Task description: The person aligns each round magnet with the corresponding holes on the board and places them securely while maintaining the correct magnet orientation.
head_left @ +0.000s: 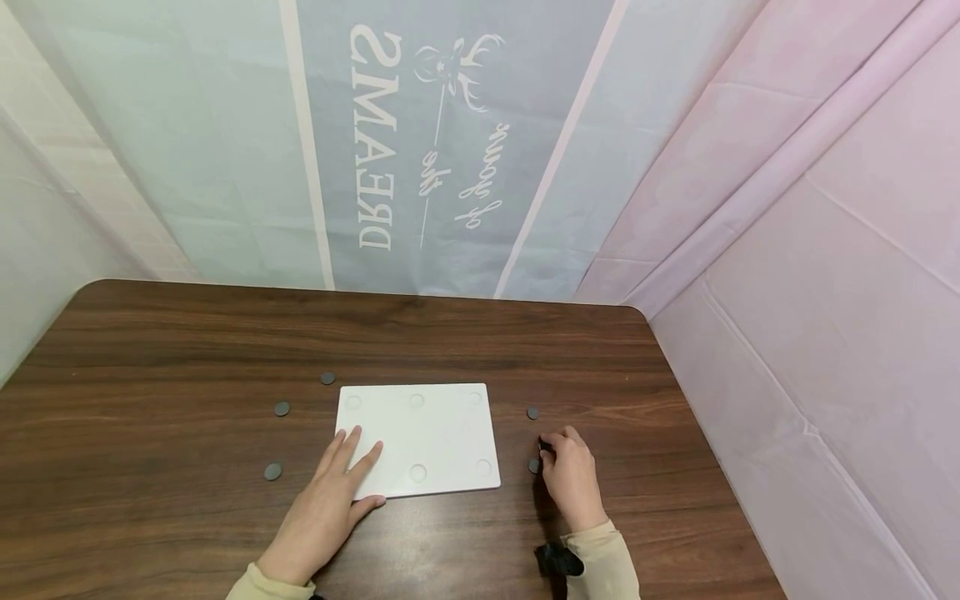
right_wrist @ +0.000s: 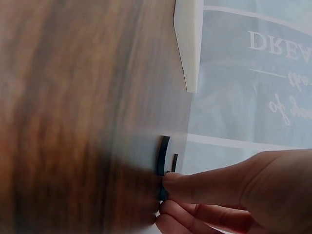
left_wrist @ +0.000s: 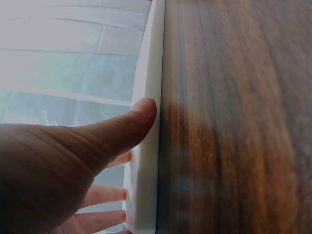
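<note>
A white rectangular board [head_left: 450,437] with several shallow round recesses lies flat on the wooden table. My left hand [head_left: 318,508] rests spread over its near left corner, and in the left wrist view the thumb [left_wrist: 144,107] lies against the board's edge. To the right of the board, my right hand [head_left: 573,479] pinches a small dark disc [head_left: 545,446] between thumb and fingertips. A grey disc [head_left: 533,465] lies on the table beside those fingertips, and another grey disc [head_left: 532,412] sits a little farther back. Fingers partly hide the pinched disc.
Left of the board, three grey discs lie apart: a back disc [head_left: 327,378], a middle disc [head_left: 282,408] and a front disc [head_left: 273,472]. A printed curtain [head_left: 450,167] hangs behind the brown table [head_left: 187,350]. Pale pink cloth [head_left: 825,333] stands along the right side.
</note>
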A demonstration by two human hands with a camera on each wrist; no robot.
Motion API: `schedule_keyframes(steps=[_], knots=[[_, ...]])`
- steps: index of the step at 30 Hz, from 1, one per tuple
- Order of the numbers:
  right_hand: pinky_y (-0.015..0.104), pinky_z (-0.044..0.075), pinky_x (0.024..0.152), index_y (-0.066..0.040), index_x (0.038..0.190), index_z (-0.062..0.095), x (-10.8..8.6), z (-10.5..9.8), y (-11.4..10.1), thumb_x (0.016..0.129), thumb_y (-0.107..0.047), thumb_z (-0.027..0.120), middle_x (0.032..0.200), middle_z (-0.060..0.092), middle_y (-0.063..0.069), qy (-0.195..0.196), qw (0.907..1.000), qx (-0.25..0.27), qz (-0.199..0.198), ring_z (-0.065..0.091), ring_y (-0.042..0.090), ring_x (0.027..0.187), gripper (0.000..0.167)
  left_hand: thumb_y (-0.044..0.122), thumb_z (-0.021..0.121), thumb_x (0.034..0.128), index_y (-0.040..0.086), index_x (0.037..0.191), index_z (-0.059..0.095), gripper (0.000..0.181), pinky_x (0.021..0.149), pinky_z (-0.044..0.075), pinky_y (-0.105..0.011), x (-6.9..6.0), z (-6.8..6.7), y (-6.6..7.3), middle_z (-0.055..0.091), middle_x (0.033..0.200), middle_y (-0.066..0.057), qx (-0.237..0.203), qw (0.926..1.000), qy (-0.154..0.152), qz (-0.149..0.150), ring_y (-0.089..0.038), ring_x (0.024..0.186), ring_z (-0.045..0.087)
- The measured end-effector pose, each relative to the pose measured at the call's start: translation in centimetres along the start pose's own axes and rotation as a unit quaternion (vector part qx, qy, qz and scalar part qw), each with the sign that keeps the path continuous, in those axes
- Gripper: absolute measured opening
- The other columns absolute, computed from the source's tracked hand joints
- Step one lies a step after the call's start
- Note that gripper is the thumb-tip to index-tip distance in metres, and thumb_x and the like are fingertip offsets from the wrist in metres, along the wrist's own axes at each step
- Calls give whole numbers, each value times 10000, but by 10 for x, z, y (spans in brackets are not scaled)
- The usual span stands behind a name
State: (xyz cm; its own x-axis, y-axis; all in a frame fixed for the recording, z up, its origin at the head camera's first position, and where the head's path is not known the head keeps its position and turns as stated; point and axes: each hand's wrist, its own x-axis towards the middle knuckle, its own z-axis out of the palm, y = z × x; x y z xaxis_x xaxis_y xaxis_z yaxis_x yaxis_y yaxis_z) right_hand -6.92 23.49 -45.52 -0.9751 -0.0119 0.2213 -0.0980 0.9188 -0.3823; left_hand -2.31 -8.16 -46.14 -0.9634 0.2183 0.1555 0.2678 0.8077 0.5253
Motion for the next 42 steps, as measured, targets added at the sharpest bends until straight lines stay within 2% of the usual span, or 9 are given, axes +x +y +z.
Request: schedule_keyframes(steps=[5,12,19,27,36,42], knots=[[332,550,583,62,918,718,0,0,0,781,91,713,832,604,130,117,9999,89,28,644,246,702,140,259,796,763,71,1326,577,633,775,551,-520,0,1,0,409,1458,-239,-7,10000,-5,-1,-445,1354,349],[360,548,597,41,892,707,0,-1,-2,783,79,719,850,613,142,37,9997,168,155,648,257,733,116,262,798,761,65,1321,580,632,785,546,-530,0,1,-1,416,1450,-244,29,10000,40,37,-446,1350,354],[384,543,625,16,857,670,0,0,-1,760,90,733,836,596,139,130,9996,151,218,635,247,722,138,263,797,762,70,1323,580,631,770,547,-535,0,2,0,415,1453,-241,26,10000,11,2,-444,1353,353],[392,508,611,-19,836,631,1,-2,0,739,87,748,815,567,106,152,9995,124,242,602,224,705,185,269,796,762,70,1324,579,634,766,551,-525,0,2,-1,415,1453,-239,52,10000,53,48,-438,1353,355],[368,477,599,-43,810,644,1,0,1,750,74,741,769,573,67,98,9994,172,293,571,182,680,163,268,795,763,64,1322,579,633,773,547,-530,0,2,-1,417,1449,-242,67,9999,94,87,-440,1349,359],[362,475,578,-38,797,646,0,0,1,750,90,734,746,580,64,133,9997,144,135,572,183,655,162,269,791,769,63,1324,577,630,782,542,-546,0,2,-1,414,1451,-244,56,10000,61,51,-440,1352,355]])
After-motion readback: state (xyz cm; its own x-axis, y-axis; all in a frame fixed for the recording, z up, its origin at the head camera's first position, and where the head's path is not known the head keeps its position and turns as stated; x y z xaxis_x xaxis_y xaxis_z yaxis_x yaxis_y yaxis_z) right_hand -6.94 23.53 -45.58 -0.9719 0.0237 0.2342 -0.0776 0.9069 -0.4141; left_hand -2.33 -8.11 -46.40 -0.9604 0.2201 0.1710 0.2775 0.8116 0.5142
